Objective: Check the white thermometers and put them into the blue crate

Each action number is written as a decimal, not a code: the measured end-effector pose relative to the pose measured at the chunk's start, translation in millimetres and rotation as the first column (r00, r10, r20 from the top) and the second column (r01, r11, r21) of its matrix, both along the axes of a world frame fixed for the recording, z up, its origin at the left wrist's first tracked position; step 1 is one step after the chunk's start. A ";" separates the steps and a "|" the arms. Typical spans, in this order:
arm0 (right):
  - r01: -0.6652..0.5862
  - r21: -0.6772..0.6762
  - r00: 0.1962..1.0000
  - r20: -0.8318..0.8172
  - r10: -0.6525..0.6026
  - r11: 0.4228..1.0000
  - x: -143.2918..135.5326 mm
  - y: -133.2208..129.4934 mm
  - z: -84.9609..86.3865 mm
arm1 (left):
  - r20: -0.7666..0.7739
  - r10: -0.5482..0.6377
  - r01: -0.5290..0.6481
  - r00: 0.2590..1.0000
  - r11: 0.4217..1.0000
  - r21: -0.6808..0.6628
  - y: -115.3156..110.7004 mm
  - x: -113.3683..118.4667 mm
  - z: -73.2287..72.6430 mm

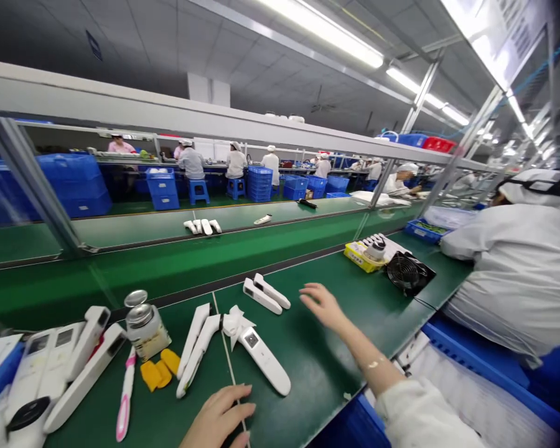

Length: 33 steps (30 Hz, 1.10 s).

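My left hand [219,418] is low in the middle of the view, fingers apart and holding nothing, below a white handheld device with a small screen [265,361]. To the right, my right hand [324,307] reaches over the green table [308,354], its fingers spread and nothing in them. Just left of it lie two white devices [267,294] side by side. Two more white devices [200,348] lie left of the screened one, with a crumpled white piece [236,325] between. Yellow pads [160,370] and a pink-and-white tool [126,398] are further left.
A metal-topped bottle [145,330] stands beside several white devices [51,361] at the left. Further right are a yellow box [364,258] and a black fan [408,274]. A co-worker [518,261] sits at the right. Behind the table runs a green conveyor [182,264].
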State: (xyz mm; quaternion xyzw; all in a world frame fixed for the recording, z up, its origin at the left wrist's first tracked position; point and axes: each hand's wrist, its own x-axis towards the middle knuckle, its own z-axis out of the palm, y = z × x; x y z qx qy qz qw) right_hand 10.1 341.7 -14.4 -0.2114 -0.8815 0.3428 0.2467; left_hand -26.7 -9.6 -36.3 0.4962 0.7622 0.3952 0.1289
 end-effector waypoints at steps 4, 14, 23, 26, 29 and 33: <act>-0.229 -0.033 0.971 0.057 0.230 0.973 -56.5 -57.2 -12.5 | 0.035 0.037 -0.038 0.999 0.998 0.039 -2.2 -1.9 6.4; -0.427 -0.286 0.892 0.021 0.451 0.858 -9.6 -138.6 11.8 | 0.475 0.123 -0.272 0.871 0.927 0.258 -7.2 -2.5 12.4; -0.640 -0.562 0.766 -0.412 0.494 0.524 36.5 -236.2 -11.5 | 0.888 -0.454 -0.825 0.077 0.470 0.312 -13.4 -20.0 28.6; -0.581 -0.545 0.812 -0.337 0.477 0.604 38.6 -243.8 -18.1 | 0.876 -0.481 -0.834 0.035 0.469 0.290 -14.7 -22.6 32.1; -0.505 -0.519 0.861 -0.240 0.449 0.690 39.4 -245.0 -18.9 | 0.879 -0.476 -0.805 -0.011 0.526 0.274 -14.0 -19.5 35.4; -0.484 -0.568 0.872 -0.252 0.419 0.666 40.9 -245.6 -21.0 | 0.909 -0.412 -0.784 -0.066 0.585 0.208 -12.9 -15.7 41.2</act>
